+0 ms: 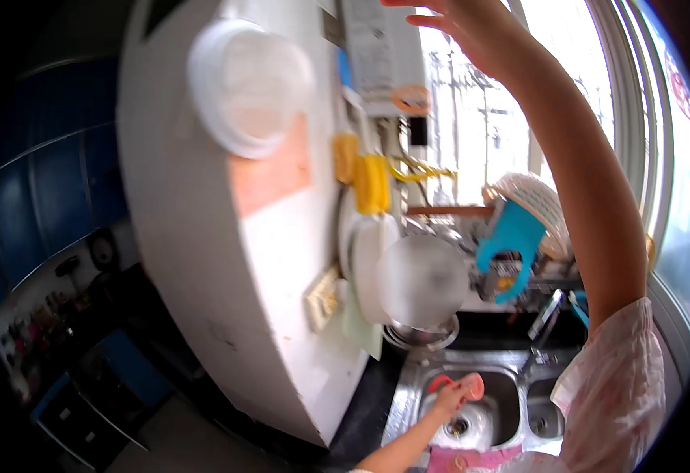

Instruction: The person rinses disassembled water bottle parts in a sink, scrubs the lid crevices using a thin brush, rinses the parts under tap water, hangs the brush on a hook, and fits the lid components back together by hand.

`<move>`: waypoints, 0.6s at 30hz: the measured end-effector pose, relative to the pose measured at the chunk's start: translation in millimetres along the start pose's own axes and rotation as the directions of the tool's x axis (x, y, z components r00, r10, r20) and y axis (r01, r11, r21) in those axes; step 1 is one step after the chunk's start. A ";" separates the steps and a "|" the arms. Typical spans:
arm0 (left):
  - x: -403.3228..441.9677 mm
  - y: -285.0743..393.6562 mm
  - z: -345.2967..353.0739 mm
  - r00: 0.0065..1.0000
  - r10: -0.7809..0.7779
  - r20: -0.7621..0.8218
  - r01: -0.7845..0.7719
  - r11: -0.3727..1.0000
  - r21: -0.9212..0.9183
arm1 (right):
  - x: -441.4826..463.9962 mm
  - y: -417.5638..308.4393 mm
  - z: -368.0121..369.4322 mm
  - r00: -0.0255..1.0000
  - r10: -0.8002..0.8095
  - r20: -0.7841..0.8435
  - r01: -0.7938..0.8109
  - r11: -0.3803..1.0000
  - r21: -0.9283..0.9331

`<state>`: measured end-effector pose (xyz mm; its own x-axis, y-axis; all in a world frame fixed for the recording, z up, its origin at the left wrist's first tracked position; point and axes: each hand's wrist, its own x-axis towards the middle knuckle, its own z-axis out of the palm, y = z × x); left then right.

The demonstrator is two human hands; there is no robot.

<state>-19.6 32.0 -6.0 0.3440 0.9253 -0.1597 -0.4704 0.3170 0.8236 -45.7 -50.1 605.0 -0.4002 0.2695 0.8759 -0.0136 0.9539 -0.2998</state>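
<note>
Cup [475, 386], pinkish, gripped in the curled left hand [451, 397] above the sink basin [509, 402], lower right of the frame. Red item [440, 383] just beside, touching or apart hard to tell. Right hand [473, 27] high at the top edge, partly cut off, fingers spread, with nothing visibly held. Apparent step: reaching high while holding the cup; called for next, probably, a steady left grip.

A single wide-angle camera on the wearer's head looks forward and down, the sink [506, 406] near at five o'clock, blue cabinets [55, 197] farther off at nine.
</note>
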 end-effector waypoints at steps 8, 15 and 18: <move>-4.3 18.5 14.5 0.997 -0.050 0.057 0.042 0.990 0.132 | -347.8 108.4 -60.5 0.754 0.579 0.311 -0.581 0.808 -0.098; 11.8 11.3 45.5 0.805 0.406 0.432 -0.477 0.013 0.879 | -565.7 164.9 -63.1 0.488 0.860 0.148 -0.711 0.490 -0.504; 12.2 11.6 53.6 0.809 0.333 0.484 -0.483 -0.092 0.871 | -595.2 177.2 -60.3 0.474 0.877 0.072 -0.757 0.448 -0.476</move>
<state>22.8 35.8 30.7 0.5149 0.7536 0.4087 0.5850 -0.6573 0.4751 245.3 -33.6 53.4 -0.2677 0.9553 0.1252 0.7329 0.2863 -0.6171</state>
